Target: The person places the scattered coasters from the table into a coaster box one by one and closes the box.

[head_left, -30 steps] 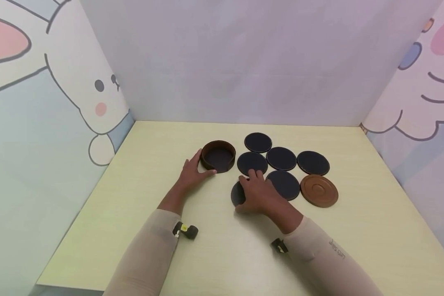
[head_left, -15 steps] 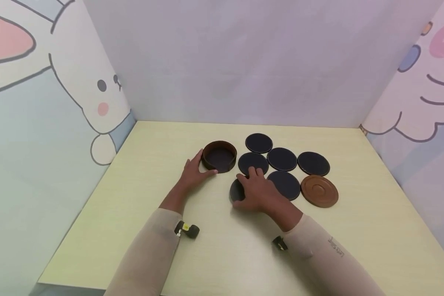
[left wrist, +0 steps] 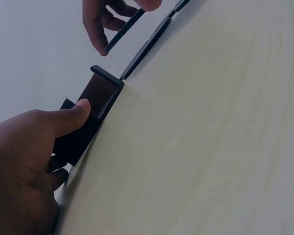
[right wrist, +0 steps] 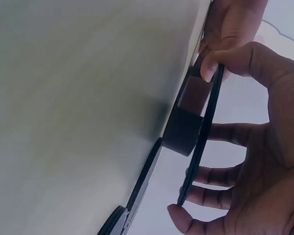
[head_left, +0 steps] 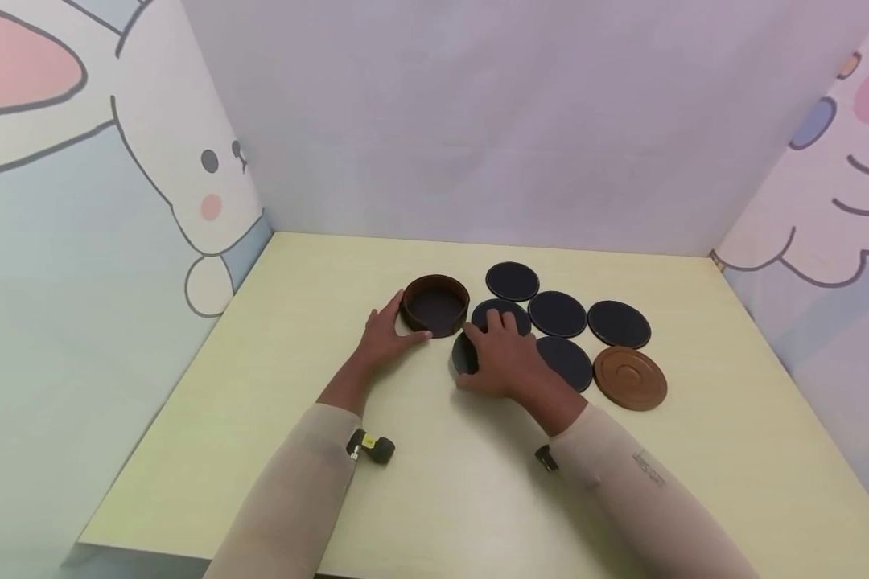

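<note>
In the head view a round dark holder (head_left: 435,283) with a brown inner wall stands on the table, and the left hand (head_left: 385,338) grips its left side. The left wrist view shows that thumb over the holder's (left wrist: 78,139) notched wall. The right hand (head_left: 503,358) pinches a black disc (head_left: 465,355) by its edges. In the right wrist view this disc (right wrist: 206,132) is tilted, off the table, between thumb and fingertips. Beneath and beside the right hand lie black discs, one partly covered by its fingers.
Several black discs, among them one at the back (head_left: 512,281) and one at the right (head_left: 619,324), lie flat on the pale table (head_left: 275,338). A brown ringed disc (head_left: 630,378) lies at their front right. Walls with printed figures stand around the table.
The right hand has lifted the black disc from the table and moved it slightly away from the body, nearer the holder. The left hand stays on the holder; the head view has shifted slightly.
</note>
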Action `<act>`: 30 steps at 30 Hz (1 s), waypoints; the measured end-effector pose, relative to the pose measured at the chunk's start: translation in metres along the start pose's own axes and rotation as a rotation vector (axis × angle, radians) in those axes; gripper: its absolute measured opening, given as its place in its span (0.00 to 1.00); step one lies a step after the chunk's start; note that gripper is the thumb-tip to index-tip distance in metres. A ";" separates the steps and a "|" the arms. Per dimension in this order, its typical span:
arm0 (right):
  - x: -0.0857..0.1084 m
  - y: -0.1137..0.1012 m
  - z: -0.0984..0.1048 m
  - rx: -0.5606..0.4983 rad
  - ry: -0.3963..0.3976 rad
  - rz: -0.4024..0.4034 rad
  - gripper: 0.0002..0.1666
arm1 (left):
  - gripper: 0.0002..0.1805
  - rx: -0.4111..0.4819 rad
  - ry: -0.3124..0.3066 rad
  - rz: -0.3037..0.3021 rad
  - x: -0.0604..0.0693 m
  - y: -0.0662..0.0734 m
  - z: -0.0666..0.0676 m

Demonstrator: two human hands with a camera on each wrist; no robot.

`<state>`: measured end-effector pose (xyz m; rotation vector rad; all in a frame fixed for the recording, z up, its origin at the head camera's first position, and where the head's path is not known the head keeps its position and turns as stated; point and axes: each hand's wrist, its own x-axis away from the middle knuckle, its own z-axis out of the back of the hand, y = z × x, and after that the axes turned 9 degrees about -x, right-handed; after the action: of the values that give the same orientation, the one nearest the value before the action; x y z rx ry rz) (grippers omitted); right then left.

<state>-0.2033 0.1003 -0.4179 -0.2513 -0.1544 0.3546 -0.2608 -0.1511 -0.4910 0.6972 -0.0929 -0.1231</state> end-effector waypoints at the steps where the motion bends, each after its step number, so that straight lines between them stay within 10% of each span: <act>1: -0.002 -0.001 0.000 -0.004 0.014 0.003 0.55 | 0.61 -0.003 0.001 0.000 0.000 0.000 0.000; 30: -0.097 -0.033 0.032 -0.081 0.028 -0.057 0.51 | 0.57 -0.018 -0.004 -0.019 -0.002 -0.001 0.000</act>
<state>-0.2887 0.0424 -0.3888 -0.3313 -0.1479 0.2887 -0.2630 -0.1516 -0.4919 0.6797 -0.0889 -0.1433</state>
